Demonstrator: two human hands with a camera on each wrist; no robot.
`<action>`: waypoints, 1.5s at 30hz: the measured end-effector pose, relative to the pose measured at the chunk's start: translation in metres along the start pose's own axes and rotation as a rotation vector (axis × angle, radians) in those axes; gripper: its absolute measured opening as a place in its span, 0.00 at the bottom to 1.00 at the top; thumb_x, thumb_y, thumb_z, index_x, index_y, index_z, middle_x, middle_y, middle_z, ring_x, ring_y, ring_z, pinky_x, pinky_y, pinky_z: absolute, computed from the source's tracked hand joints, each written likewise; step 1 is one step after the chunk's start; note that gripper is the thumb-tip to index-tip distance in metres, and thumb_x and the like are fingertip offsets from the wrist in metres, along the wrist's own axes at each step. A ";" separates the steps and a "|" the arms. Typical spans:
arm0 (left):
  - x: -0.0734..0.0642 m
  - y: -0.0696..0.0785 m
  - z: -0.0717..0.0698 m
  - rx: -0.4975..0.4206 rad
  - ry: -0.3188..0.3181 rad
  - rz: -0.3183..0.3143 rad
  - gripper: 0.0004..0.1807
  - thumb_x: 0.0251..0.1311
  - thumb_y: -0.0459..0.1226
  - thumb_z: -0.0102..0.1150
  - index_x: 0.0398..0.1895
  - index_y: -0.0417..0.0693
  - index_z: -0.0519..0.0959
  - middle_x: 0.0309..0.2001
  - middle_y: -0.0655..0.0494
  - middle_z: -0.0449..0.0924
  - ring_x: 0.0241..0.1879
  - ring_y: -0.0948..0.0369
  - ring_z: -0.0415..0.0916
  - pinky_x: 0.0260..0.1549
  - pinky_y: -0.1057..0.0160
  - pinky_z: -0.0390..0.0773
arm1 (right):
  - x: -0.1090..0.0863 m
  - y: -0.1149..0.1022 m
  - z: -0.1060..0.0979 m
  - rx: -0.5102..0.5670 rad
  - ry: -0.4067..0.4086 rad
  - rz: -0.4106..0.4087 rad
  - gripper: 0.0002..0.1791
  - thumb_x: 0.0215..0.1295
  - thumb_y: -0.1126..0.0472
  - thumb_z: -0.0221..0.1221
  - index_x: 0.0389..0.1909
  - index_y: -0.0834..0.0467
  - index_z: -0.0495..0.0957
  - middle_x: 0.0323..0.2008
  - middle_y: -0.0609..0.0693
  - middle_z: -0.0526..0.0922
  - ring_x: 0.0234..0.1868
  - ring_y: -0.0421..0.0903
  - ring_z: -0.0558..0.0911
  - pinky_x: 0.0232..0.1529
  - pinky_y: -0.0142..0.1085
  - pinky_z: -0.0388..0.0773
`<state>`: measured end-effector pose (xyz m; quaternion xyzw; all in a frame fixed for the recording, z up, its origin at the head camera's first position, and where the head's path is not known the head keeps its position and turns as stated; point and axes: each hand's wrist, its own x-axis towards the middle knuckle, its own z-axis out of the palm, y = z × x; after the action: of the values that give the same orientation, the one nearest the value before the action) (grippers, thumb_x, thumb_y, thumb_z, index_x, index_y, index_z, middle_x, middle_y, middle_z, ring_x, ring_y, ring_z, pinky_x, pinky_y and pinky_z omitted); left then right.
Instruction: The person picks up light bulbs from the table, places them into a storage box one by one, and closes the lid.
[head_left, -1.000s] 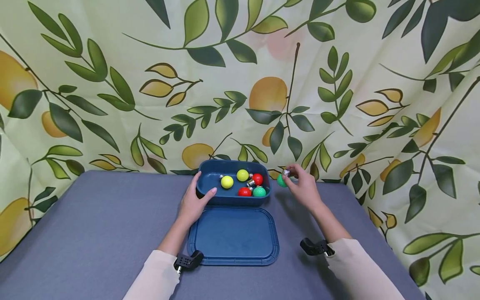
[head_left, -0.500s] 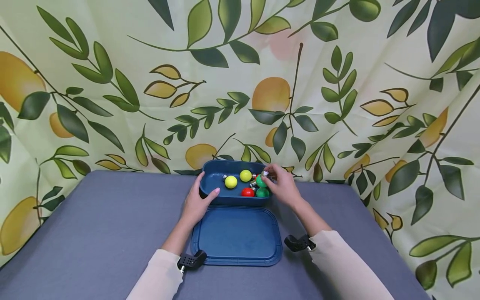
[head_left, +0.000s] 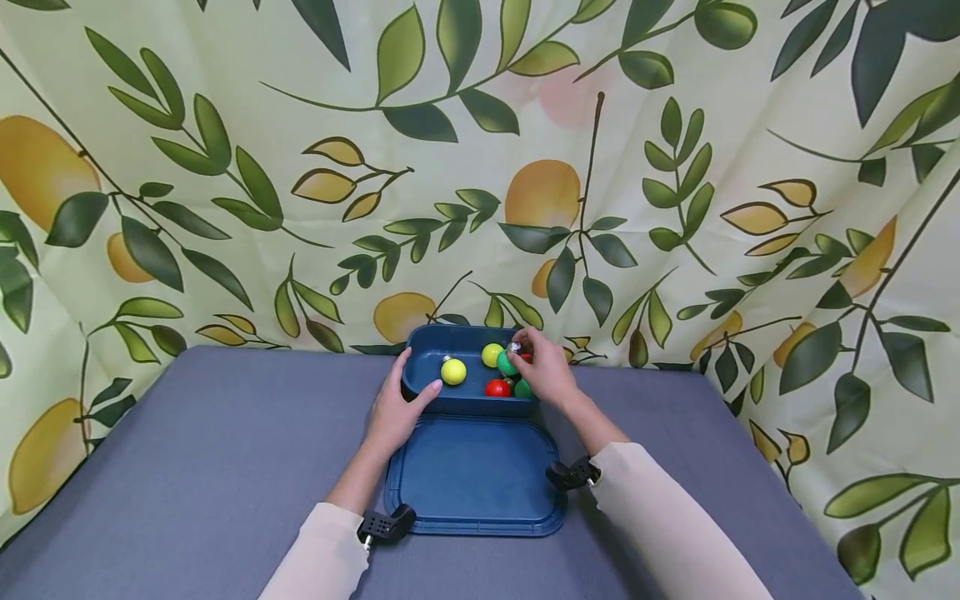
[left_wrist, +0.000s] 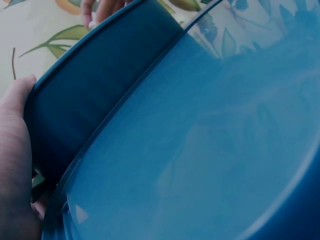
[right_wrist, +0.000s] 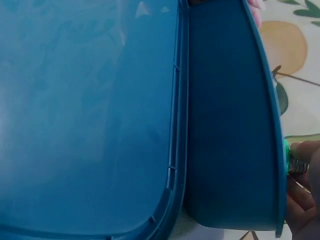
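Note:
A dark blue plastic box (head_left: 468,406) stands near the back of the table. My left hand (head_left: 392,414) grips its left end, thumb over the front wall (left_wrist: 100,85). Over the box's right side, my right hand (head_left: 553,377) pinches a green light bulb (head_left: 506,363) by its silver screw base (right_wrist: 299,166), the globe pointing down. Inside lie a yellow bulb (head_left: 453,372) at the left, another yellow bulb (head_left: 492,355) further back, a red bulb (head_left: 497,388) and a second green bulb (head_left: 522,389) at the front right. Another red bulb is mostly hidden behind my right hand.
A flat blue lid (head_left: 476,475) lies on the grey tabletop (head_left: 247,467) directly in front of the box. Behind the table hangs a leaf-and-fruit patterned curtain (head_left: 450,167), close to the box's back.
My right hand has carried the green bulb leftward from beside the box to over its right part. My left hand keeps its hold on the box's left end.

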<state>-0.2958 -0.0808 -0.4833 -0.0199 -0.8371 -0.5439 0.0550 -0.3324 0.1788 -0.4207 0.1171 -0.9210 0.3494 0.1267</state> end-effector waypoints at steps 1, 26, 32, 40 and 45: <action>0.000 0.000 0.000 0.002 -0.001 0.000 0.47 0.62 0.62 0.61 0.81 0.69 0.50 0.81 0.53 0.52 0.79 0.45 0.52 0.73 0.32 0.55 | 0.001 0.001 0.001 0.000 -0.003 0.006 0.13 0.69 0.61 0.64 0.51 0.59 0.77 0.49 0.57 0.87 0.49 0.53 0.87 0.53 0.47 0.84; 0.002 -0.002 0.000 0.005 0.005 -0.007 0.48 0.62 0.64 0.61 0.81 0.71 0.49 0.82 0.53 0.51 0.80 0.45 0.51 0.73 0.33 0.54 | 0.009 -0.005 0.017 -0.120 -0.136 -0.002 0.09 0.67 0.61 0.66 0.45 0.59 0.80 0.43 0.54 0.87 0.45 0.49 0.85 0.50 0.45 0.83; 0.001 -0.002 0.000 0.002 0.001 -0.012 0.48 0.62 0.62 0.62 0.81 0.70 0.50 0.82 0.54 0.51 0.80 0.45 0.51 0.74 0.34 0.54 | 0.005 -0.008 0.011 -0.127 -0.172 0.016 0.18 0.69 0.59 0.64 0.56 0.60 0.79 0.53 0.57 0.86 0.52 0.52 0.84 0.56 0.48 0.81; 0.000 0.000 -0.003 -0.011 -0.002 0.007 0.49 0.63 0.61 0.61 0.82 0.71 0.46 0.82 0.54 0.48 0.81 0.46 0.48 0.74 0.34 0.53 | -0.016 -0.014 -0.015 -0.066 -0.094 -0.015 0.18 0.67 0.58 0.66 0.54 0.61 0.82 0.51 0.61 0.86 0.47 0.58 0.83 0.47 0.48 0.83; -0.001 0.001 -0.002 -0.062 -0.023 0.023 0.53 0.65 0.58 0.61 0.83 0.63 0.40 0.83 0.50 0.44 0.81 0.46 0.48 0.75 0.38 0.55 | -0.045 -0.008 -0.028 -0.034 -0.026 -0.041 0.18 0.66 0.57 0.67 0.53 0.63 0.83 0.50 0.60 0.86 0.50 0.59 0.83 0.53 0.52 0.82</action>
<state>-0.2951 -0.0820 -0.4823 -0.0374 -0.8200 -0.5688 0.0513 -0.2835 0.1977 -0.4094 0.1382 -0.9257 0.3295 0.1240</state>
